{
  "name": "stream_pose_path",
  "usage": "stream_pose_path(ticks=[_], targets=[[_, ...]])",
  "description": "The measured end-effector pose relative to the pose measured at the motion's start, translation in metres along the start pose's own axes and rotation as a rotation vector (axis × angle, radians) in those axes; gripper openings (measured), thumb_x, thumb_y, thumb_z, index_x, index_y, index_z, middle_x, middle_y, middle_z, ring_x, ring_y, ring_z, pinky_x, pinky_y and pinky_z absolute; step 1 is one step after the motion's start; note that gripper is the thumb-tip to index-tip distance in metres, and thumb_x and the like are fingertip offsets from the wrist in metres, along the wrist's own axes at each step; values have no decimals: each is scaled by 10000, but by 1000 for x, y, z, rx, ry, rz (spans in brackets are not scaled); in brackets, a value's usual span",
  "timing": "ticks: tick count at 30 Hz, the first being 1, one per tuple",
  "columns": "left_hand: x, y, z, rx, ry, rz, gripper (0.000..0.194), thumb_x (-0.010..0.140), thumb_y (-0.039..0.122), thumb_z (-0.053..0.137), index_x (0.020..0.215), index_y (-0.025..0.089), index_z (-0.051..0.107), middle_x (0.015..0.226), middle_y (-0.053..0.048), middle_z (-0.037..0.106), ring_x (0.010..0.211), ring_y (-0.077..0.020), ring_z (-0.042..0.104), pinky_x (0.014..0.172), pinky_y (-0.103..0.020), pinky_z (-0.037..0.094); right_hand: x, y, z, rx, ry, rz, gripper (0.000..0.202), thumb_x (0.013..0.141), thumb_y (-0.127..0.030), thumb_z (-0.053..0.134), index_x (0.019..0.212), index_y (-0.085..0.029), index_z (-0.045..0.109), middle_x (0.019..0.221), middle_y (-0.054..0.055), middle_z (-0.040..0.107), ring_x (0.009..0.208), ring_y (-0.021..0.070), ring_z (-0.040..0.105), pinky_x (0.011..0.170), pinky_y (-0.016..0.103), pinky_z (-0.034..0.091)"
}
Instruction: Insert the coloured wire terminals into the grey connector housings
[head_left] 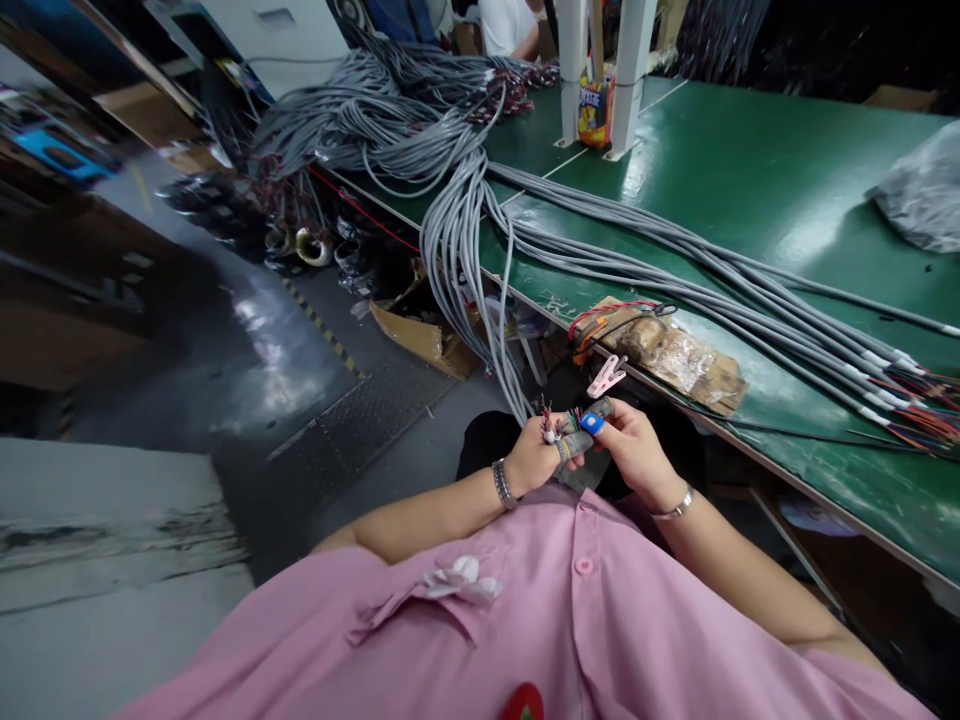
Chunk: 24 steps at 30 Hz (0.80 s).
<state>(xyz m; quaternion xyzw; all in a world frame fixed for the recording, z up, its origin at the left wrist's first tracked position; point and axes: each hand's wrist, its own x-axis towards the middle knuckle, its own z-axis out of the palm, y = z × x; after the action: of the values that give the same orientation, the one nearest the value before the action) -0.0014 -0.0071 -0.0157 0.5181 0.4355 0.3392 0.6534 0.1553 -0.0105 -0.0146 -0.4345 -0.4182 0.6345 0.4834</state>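
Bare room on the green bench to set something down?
Widest: the green bench between white posts and plastic bag, beyond the gray cables. Smaller: the near right, between wire ends and near edge. Crowded: far left under the cable heap; near edge around the cardboard strip and pink clip.

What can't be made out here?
Head view, all:
Wire ends at the left hand: too small to count.
Right hand: its wrapped fingers hide whether it grips a wire.
Person in white: cut off by the top edge.
Clear plastic bag: right side cut off by the right edge.
Cardboard box under the table: contents partly hidden by hanging grey cables.
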Motion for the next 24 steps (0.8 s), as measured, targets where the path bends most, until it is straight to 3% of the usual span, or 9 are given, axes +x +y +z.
stream_pose_path(ticks=[6,13,17,21,24], targets=[[5,-16,0,-256,193,14,354,706,459,737,651,138,599,538,-23,631,419,-101,541,421,-209,412,9,10,-5,17,13,2,264,753,-411,748,733,-181,621,579,-35,545,499,80,408,493,233,331],[8,-12,2,-344,277,40,362,680,446,756,634,149,556,524,-7,623,397,-99,529,399,-212,391,9,9,0,35,26,-9,264,751,-391,750,718,-196,575,564,-41,550,492,89,437,496,241,341],[8,-12,0,-325,303,22,365,671,447,758,631,151,548,526,-6,623,396,-99,529,394,-212,380,9,5,4,12,35,7,278,755,-421,735,758,-198,568,589,-34,586,506,98,469,502,242,351],[8,-16,0,-276,286,23,346,698,456,726,658,144,581,530,-15,626,400,-100,532,384,-203,367,10,-5,11,-32,-90,42,290,810,-464,667,824,-203,542,589,-10,628,541,131,558,514,253,370],[6,-18,0,-214,273,3,329,697,443,728,680,140,601,531,-17,629,400,-98,533,384,-197,363,11,-8,14,-37,-99,53,316,789,-480,680,805,-209,520,552,-16,615,511,136,563,512,263,387]])
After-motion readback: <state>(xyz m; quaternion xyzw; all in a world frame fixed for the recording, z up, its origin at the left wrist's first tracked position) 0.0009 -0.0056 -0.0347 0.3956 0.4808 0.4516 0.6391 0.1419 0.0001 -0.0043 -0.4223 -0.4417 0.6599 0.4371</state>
